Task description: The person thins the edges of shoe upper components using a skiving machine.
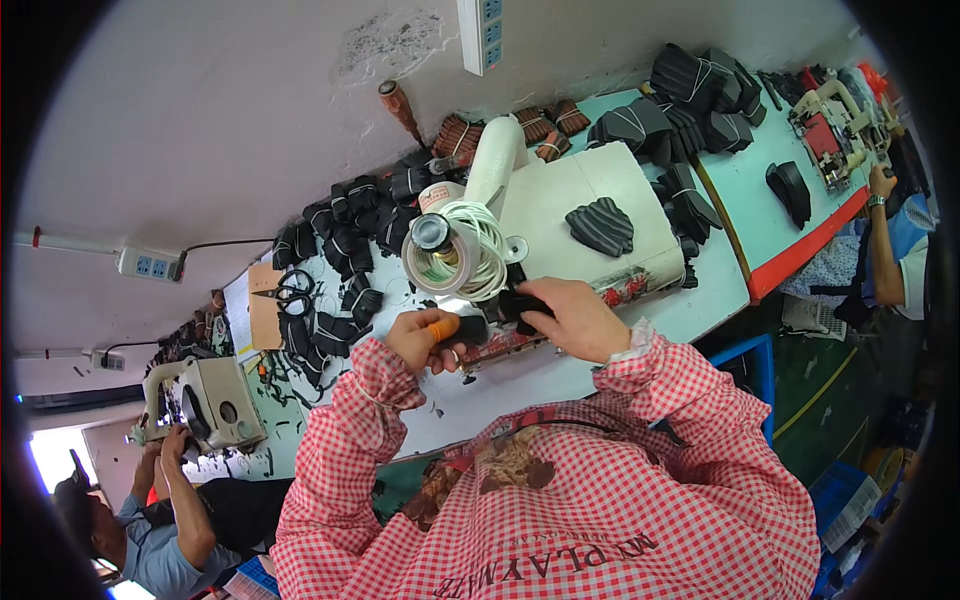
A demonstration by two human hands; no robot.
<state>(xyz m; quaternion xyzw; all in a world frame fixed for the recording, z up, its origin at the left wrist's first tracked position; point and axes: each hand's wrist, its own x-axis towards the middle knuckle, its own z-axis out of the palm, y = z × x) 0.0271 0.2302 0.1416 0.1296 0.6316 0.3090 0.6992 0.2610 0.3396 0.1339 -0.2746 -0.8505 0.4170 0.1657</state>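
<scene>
My left hand (425,342), with an orange cover on one finger, is closed on a small flat black piece (471,330) at the front edge of a cream-white bench machine (565,190). Facing it, my right hand (585,318) pinches black material (516,304) close under the machine's head. I cannot tell whether both hands hold parts of one piece. A coil of white cord (486,250) hangs on the head and hides the working point. On the machine's flat top, right of the coil, lies a fanned stack of black pieces (600,227).
Tied black bundles (348,250) crowd the table's left side, near black scissors (294,290). More bundles (632,125) and brown ones (458,135) lie at the back. Co-workers sit at similar machines, left (222,405) and right (828,140). A blue crate (765,365) stands beside me.
</scene>
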